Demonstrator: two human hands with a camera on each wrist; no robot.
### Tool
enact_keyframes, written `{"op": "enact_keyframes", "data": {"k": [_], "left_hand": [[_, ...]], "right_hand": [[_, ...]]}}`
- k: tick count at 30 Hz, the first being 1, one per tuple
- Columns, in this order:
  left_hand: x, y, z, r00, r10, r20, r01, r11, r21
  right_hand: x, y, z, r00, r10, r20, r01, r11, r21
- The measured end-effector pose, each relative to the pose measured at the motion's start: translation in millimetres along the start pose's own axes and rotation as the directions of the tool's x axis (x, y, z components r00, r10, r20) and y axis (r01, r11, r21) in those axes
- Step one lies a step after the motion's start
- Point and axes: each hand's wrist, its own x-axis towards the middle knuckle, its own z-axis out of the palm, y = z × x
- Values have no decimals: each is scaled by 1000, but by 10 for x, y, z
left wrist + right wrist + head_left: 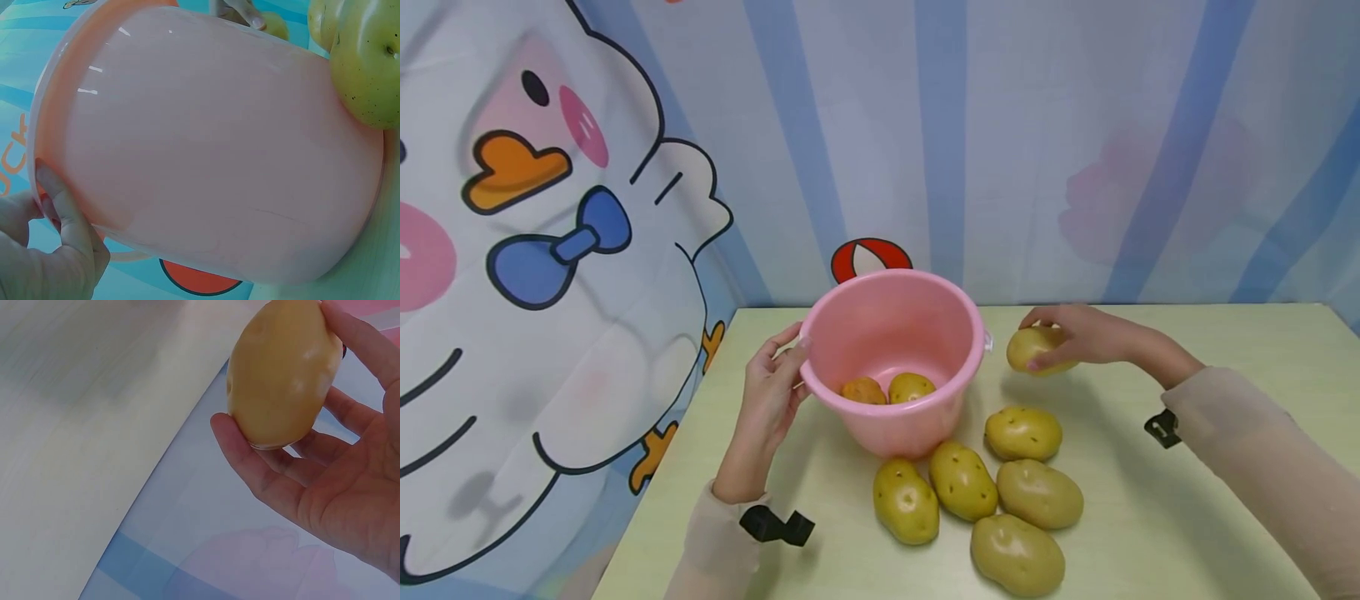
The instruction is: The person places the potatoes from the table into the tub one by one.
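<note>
A pink bucket (pixel 898 429) stands on the table with two potatoes (pixel 912 387) visible inside it. My left hand (pixel 772 379) grips the bucket's rim at its left side; the left wrist view shows the thumb and fingers (pixel 65 209) on either side of the rim. To the right of the bucket, my right hand (pixel 1078 335) holds a potato (pixel 1033 348) above the table. In the right wrist view that potato (pixel 281 375) sits between thumb and fingers. Several more potatoes (pixel 962 481) lie on the table in front of the bucket and to its right.
The light table (pixel 1217 467) ends at the back against a cloth backdrop (pixel 1015 150) with stripes and a cartoon duck (pixel 610 333). A white handle joint (pixel 988 341) sticks out at the bucket's right rim. Black straps (pixel 777 527) are on both sleeves.
</note>
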Motion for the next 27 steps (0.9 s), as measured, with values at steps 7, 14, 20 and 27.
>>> {"op": "enact_keyframes", "data": {"k": [7, 14, 20, 27], "left_hand": [[-2, -5, 0, 1000, 10, 8, -10, 1000, 2], [-7, -9, -2, 1000, 13, 0, -13, 1000, 9], [-9, -5, -3, 1000, 7, -6, -6, 1000, 19], [-6, -6, 2, 1000, 3, -4, -3, 1000, 13]], "right_hand": [[-23, -34, -65, 1000, -11, -26, 11, 1000, -11], [-38, -76, -115, 999, -11, -33, 10, 1000, -2], [-52, -116, -158, 999, -11, -38, 11, 1000, 3], [-75, -173, -225, 999, -9, -39, 9, 1000, 15]]}}
